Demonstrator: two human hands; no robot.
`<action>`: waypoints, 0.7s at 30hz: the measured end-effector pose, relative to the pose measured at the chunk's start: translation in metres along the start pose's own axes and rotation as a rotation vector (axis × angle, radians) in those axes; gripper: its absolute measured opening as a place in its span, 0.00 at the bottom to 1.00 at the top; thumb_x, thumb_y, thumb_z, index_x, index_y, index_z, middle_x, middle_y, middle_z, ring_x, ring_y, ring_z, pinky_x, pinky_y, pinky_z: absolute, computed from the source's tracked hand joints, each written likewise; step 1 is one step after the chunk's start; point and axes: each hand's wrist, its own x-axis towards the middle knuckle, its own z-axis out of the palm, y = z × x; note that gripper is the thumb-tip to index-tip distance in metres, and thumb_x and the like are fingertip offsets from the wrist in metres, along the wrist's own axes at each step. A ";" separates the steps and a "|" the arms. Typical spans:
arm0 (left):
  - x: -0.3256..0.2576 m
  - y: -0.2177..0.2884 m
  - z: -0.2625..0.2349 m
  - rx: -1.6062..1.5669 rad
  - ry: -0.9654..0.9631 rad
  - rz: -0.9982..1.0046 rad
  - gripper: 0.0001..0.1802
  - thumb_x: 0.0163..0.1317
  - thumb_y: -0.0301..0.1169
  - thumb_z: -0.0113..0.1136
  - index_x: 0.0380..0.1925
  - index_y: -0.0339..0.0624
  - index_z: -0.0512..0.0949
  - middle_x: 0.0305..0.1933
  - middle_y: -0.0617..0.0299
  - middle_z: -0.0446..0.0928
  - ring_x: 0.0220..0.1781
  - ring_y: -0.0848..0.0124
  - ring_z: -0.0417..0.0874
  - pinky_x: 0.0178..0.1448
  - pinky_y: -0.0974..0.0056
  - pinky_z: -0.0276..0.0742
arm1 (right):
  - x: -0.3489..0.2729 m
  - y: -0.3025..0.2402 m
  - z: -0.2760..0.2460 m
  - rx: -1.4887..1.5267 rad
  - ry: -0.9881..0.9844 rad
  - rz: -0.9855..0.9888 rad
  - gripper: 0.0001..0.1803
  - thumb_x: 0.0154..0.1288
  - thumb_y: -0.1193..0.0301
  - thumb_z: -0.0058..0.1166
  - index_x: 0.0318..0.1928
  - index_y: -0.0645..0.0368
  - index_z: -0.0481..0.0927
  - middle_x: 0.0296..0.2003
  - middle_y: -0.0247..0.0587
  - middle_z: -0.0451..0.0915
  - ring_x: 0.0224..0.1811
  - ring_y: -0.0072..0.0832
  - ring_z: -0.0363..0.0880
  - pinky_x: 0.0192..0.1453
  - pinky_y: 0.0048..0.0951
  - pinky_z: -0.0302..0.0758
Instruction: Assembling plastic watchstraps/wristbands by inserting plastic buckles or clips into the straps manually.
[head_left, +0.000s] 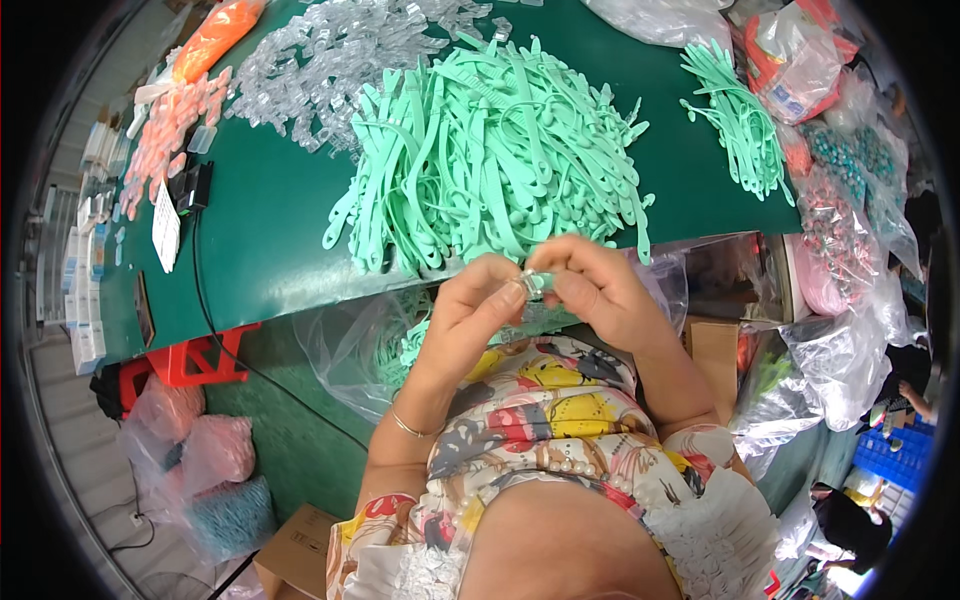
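My left hand (480, 300) and my right hand (603, 292) meet at the table's near edge, fingers pinched. Between their fingertips is a small mint-green plastic piece (541, 283) with a clear plastic part at its left end. The left fingers grip the clear end and the right fingers the green one; most of the piece is hidden. Just beyond my hands lies a large heap of mint-green straps (500, 150), long and thin with holes near their ends. Behind it to the left spreads a pile of small clear plastic pieces (320, 70).
A smaller bunch of green straps (740, 125) lies on the green table (270, 250) at the right. Orange pieces (165, 140) and a black cable (205, 290) are at the left. Below the edge hangs a clear bag (350, 350); a red stool (200, 357) stands left. Filled bags crowd the right.
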 end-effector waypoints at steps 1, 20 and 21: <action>-0.003 0.006 0.001 0.075 0.054 0.003 0.08 0.59 0.32 0.52 0.31 0.37 0.71 0.23 0.67 0.68 0.26 0.81 0.64 0.32 0.74 0.62 | 0.000 0.002 0.005 -0.222 0.184 -0.232 0.06 0.60 0.72 0.48 0.33 0.63 0.72 0.30 0.36 0.71 0.27 0.16 0.66 0.28 0.18 0.65; -0.007 0.018 -0.004 -0.078 -0.011 -0.027 0.08 0.60 0.31 0.47 0.34 0.38 0.69 0.29 0.63 0.69 0.29 0.77 0.68 0.33 0.73 0.64 | 0.005 0.008 0.001 -0.411 0.022 -0.312 0.12 0.47 0.76 0.60 0.35 0.63 0.75 0.32 0.41 0.73 0.33 0.30 0.72 0.36 0.25 0.69; -0.007 0.016 -0.006 -0.158 -0.063 -0.011 0.07 0.59 0.31 0.48 0.33 0.39 0.68 0.29 0.62 0.69 0.28 0.77 0.68 0.32 0.73 0.64 | 0.005 0.007 0.002 -0.406 0.010 -0.346 0.12 0.47 0.76 0.61 0.35 0.63 0.75 0.31 0.41 0.73 0.32 0.30 0.73 0.35 0.26 0.69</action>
